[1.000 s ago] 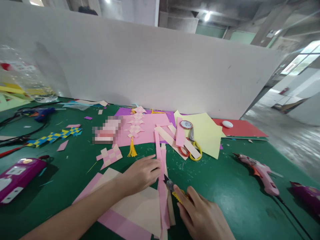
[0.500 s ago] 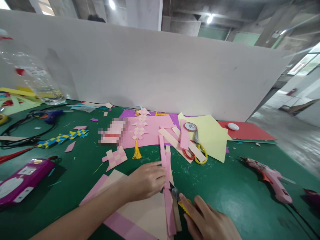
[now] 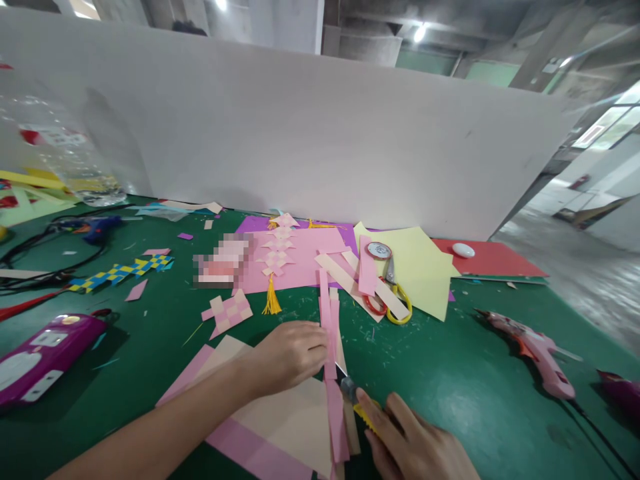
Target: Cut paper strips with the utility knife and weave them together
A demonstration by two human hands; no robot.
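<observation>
One blade (image 3: 341, 373), on cutter (image 3: 349, 388) clamped in R hand (image 3: 417, 437), by pink strips (image 3: 337, 417) under L hand (image 3: 295, 353) (pinch unclear), prob. cutting; next stroke needs 'em steady.

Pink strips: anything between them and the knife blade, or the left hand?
Nothing visible. The left hand is at the pink strips; the right hand holds the utility knife, blade at their right side. The scissors lie farther back, out of the way.
</observation>
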